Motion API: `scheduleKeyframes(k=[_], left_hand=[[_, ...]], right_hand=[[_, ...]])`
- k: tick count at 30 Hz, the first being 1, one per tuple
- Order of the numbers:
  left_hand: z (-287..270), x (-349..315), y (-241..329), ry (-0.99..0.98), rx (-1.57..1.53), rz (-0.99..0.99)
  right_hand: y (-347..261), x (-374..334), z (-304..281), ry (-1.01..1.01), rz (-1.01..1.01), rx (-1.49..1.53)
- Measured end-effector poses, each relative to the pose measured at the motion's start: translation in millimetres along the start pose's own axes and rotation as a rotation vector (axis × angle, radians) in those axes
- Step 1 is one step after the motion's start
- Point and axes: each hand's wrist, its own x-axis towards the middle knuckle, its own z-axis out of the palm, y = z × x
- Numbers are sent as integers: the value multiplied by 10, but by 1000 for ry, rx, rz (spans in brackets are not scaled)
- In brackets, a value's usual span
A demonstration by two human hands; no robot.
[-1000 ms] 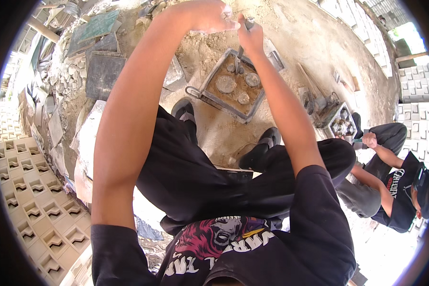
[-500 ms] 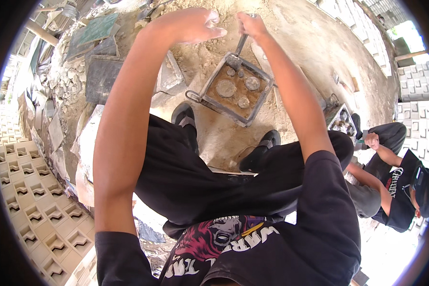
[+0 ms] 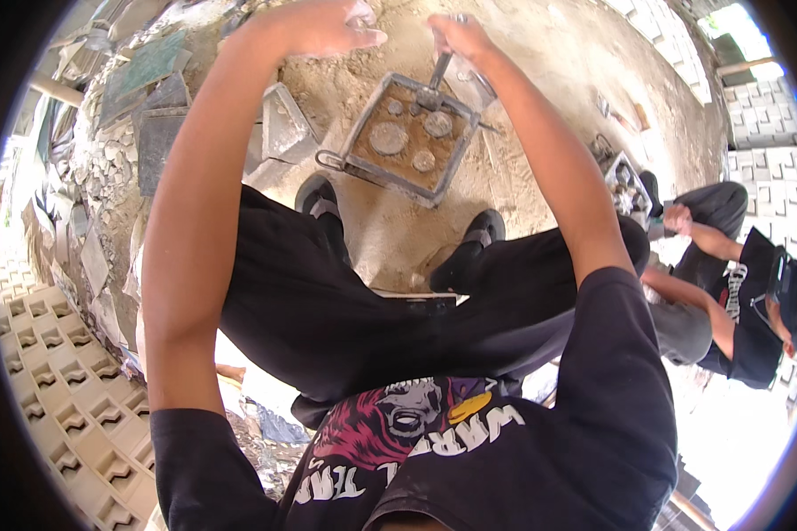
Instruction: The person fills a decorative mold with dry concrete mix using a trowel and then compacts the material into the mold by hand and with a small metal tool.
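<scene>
At the far left, stacked pale cast blocks [image 3: 58,389] with recessed patterns are seen, and above them a heap of broken slabs and rubble [image 3: 119,142]. The left hand [image 3: 323,26] is held out over the sandy ground [image 3: 549,53], near its upper edge; the fingers are stretched forward and loosely spread, and nothing is gripped in them. Just below and to the right of that hand a grey wedge-shaped block [image 3: 283,124] is lying on the sand, close to the left edge of the metal mould.

The square metal mould [image 3: 407,137] is set on the ground between the person's two dark shoes [image 3: 474,252], tilted as a diamond in the view, with a looped handle at its lower left corner. It is filled with brownish sand, in which round grey discs [image 3: 388,137] are embedded. The right hand [image 3: 456,35] is closed around the top of a metal tool [image 3: 436,80], whose lower end is resting in the upper part of the mould. Whether the tool is pressed into the sand cannot be told.

Further right, a second, smaller mould [image 3: 624,177] is seen on the ground, and beside it another person [image 3: 726,283] in dark clothing is crouched, near a wall of pale blocks [image 3: 766,168].
</scene>
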Motion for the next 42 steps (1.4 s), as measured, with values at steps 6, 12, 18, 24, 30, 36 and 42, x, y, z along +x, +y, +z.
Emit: scheduleKeyframes(k=[6, 12, 18, 24, 30, 36, 42], left_hand=[[9, 93, 235, -41, -13, 1], [16, 230, 261, -10, -35, 71], [-113, 265, 461, -143, -91, 113], [-52, 274, 382, -152, -75, 113], [-59, 402, 468, -145, -76, 146], [77, 517, 440, -104, -38, 158], [64, 673, 370, -152, -48, 199]], right_hand=[[168, -228, -280, -35, -4, -87], [107, -611, -157, 80, 26, -142], [247, -858, -215, 516, -54, -53], [-58, -927, 42, 660, -45, -5], [75, -792, -99, 639, -15, 163], [103, -980, -254, 414, 67, -185], [181, -951, -210, 799, 5, -127]])
